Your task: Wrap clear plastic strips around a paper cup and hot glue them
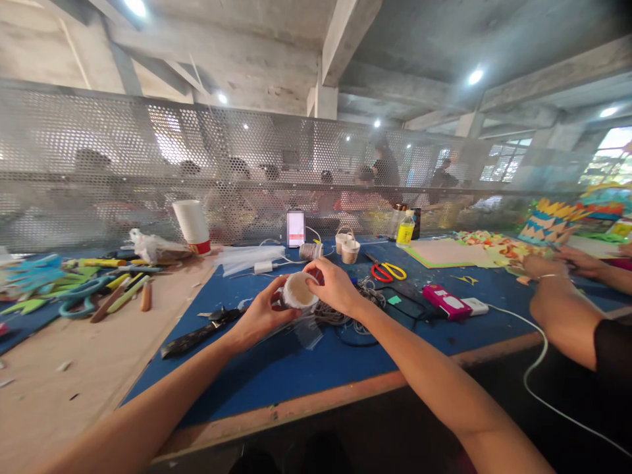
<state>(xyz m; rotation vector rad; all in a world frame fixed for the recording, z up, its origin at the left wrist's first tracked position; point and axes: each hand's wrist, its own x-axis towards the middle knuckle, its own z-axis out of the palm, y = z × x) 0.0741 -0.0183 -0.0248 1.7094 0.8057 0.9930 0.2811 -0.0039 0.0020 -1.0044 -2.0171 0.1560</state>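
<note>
Between my two hands a small white paper cup (302, 294) is tilted so that its mouth faces me; a whitish wrapping shows around its rim. My left hand (264, 308) grips the cup's left side with the fingers curled round it. The fingers of my right hand (332, 284) pinch the rim at the upper right, the thumb reaching inside. Just behind and right of the cup lies a tangle of grey cord (340, 315) on the blue mat (247, 388). A black glue gun or similar long black tool (197, 337) rests left of my left hand.
Red-and-yellow scissors (388, 271), a magenta box (446, 302), a white cable and small cups (350, 251) lie around. A phone (295, 229) stands by the perforated screen. Stacked cups (191, 226), teal scissors (83, 295) and markers are on the left. A co-worker's arm (560, 316) works at right.
</note>
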